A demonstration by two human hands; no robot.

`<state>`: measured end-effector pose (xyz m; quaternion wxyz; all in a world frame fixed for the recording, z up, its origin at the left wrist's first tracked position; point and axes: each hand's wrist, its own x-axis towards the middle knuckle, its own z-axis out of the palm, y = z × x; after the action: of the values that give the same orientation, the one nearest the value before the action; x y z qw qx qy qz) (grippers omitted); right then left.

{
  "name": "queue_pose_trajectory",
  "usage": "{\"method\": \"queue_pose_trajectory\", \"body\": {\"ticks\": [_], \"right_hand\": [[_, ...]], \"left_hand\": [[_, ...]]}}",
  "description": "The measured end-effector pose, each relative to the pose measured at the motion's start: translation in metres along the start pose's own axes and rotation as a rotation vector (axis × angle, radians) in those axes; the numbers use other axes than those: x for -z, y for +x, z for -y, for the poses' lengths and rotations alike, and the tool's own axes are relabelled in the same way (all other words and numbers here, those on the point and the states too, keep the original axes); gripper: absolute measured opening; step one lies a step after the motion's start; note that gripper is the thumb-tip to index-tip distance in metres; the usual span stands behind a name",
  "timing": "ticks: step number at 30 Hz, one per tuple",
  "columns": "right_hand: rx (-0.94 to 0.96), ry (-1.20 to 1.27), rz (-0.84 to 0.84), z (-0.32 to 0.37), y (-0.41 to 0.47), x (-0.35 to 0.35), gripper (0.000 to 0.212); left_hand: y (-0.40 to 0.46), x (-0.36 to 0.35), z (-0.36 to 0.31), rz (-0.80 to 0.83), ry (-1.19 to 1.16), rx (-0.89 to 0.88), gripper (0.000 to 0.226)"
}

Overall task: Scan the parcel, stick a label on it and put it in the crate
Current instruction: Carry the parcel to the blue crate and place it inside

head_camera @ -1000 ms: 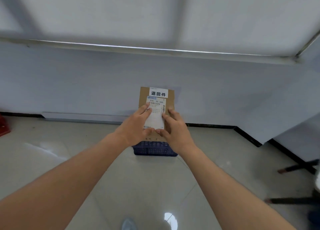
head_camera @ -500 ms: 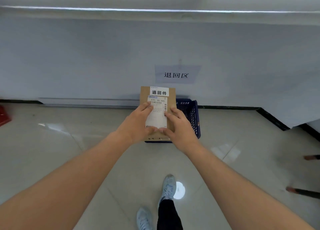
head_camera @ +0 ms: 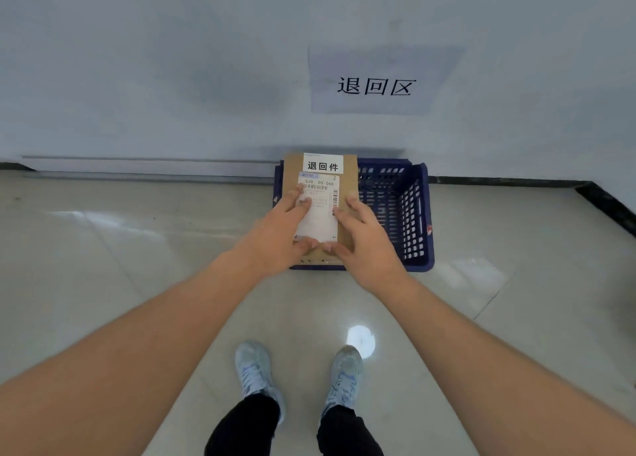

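Observation:
A flat brown cardboard parcel [head_camera: 348,175] is held out in front of me over the left part of a blue plastic crate [head_camera: 418,214] that stands on the floor against the wall. The parcel carries a white label with three black characters [head_camera: 322,165] at its top and a shipping label with barcodes [head_camera: 321,208] below it. My left hand [head_camera: 278,235] grips the parcel's left side, fingers on the shipping label. My right hand [head_camera: 368,240] grips its right side. The crate's visible inside holds nothing.
A paper sign with black characters [head_camera: 375,85] hangs on the pale wall above the crate. A dark skirting [head_camera: 516,181] runs along the wall and turns towards me at the right. My two feet in light shoes [head_camera: 299,376] stand on the glossy tiled floor.
I have come closer to the crate and my view has tilted down. The parcel, still in both hands, has gone from in front of the wall to above the crate.

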<state>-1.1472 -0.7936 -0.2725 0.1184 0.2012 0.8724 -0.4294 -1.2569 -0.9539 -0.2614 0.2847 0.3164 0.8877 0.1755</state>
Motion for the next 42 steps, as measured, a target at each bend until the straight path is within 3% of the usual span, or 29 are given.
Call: {"method": "queue_pose_trajectory", "body": {"ticks": [10, 21, 42], "right_hand": [[0.02, -0.104, -0.007, -0.109, 0.113, -0.095, 0.073], [0.031, -0.239, 0.146, -0.21, 0.212, -0.162, 0.083], [0.039, -0.503, 0.356, -0.268, 0.283, -0.209, 0.083]], "left_hand": [[0.115, -0.111, 0.099, 0.034, 0.055, -0.041, 0.081], [0.201, -0.215, 0.174, 0.074, 0.055, -0.02, 0.082], [0.264, -0.294, 0.227, 0.222, 0.096, 0.047, 0.094]]}}
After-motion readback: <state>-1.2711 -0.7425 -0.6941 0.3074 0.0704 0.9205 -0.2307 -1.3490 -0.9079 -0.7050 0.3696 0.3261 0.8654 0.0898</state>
